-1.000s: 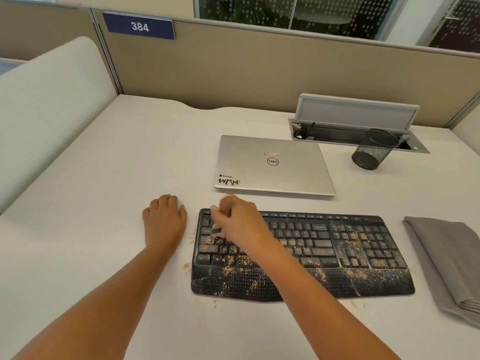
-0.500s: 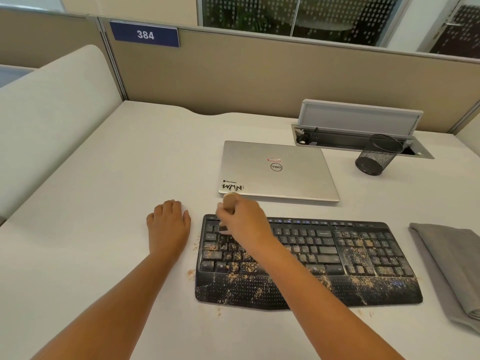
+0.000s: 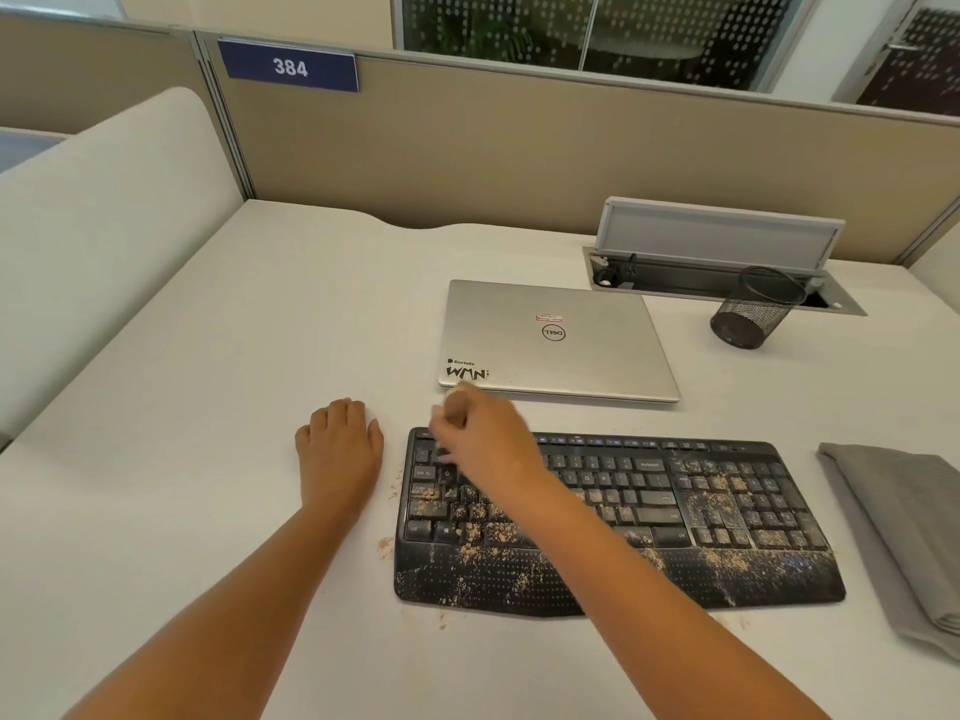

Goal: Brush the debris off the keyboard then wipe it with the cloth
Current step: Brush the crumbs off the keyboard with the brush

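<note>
White desk (image 3: 218, 407), one crumb-strewn keyboard (image 3: 727, 517), right hand (image 3: 488, 444) gripping one brush (image 3: 458, 405), left hand (image 3: 340, 449) flat

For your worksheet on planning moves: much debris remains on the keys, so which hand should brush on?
Right. The right hand already holds the wooden-handled brush over the crumb-strewn black keyboard; the left hand rests on the white desk.

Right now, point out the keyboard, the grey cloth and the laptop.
keyboard (image 3: 727, 517), head view, on the number-pad keys.
grey cloth (image 3: 898, 517), head view, on its folded top.
laptop (image 3: 566, 345), head view, on the closed lid.
</note>
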The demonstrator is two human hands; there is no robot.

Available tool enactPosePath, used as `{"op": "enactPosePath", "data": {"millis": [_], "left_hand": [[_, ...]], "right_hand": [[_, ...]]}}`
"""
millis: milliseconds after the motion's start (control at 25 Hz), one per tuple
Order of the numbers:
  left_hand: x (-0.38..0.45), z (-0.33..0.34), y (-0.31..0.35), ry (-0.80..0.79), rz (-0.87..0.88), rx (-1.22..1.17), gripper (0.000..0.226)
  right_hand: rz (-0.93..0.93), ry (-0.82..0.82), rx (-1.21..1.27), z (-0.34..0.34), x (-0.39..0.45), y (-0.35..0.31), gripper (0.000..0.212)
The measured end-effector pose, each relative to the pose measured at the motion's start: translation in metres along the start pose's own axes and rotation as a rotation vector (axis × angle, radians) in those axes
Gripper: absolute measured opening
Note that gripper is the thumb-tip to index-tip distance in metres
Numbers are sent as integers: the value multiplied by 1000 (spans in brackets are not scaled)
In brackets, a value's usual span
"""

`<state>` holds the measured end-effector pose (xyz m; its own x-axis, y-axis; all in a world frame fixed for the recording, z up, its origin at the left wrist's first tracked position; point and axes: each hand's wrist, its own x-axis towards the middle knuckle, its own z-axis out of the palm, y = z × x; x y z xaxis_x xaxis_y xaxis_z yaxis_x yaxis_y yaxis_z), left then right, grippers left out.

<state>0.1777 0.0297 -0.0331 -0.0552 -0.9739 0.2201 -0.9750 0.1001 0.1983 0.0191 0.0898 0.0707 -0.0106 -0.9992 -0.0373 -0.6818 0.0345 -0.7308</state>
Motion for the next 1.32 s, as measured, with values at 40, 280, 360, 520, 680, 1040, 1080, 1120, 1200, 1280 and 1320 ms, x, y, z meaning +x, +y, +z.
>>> {"op": "enactPosePath", "data": {"millis": [40,280,360,520,680,1040,1080,1120,1200,1280,1320], "left_hand": [[-1,-1,0,-4,0,5,37],[-1,-3,0,-2,15,16,47],[-1,-3,0,-15,12,3,46],[0,-2,0,-2,1,-15,42],[-1,-2,0,-5,8,-10,49],[-2,-4,1,13,17,-7,47],[-2,-4,1,13,19,-6,47],[-2,-3,1,11,20,-4,47],[-1,-3,1,1,21,-2,47],[-2,-3,1,-10,19,-2,45],[-2,-3,1,-10,18,-2,44]], "right_hand": [[-22,-13,-19,8,-2,-5,18],[75,-97,251,7,0,-17,38],[80,-106,170,2,-2,-12,38],[135,-98,61,-17,-7,6,36],[164,-51,-28,-30,-9,7,28],[81,-33,-180,-29,-11,7,30],[103,-15,-242,-37,-11,11,29],[124,-10,-257,-43,-10,13,30],[154,-31,-120,-46,-10,14,29],[162,-106,82,-40,-14,5,19],[153,-138,131,-36,-16,0,18]]}}
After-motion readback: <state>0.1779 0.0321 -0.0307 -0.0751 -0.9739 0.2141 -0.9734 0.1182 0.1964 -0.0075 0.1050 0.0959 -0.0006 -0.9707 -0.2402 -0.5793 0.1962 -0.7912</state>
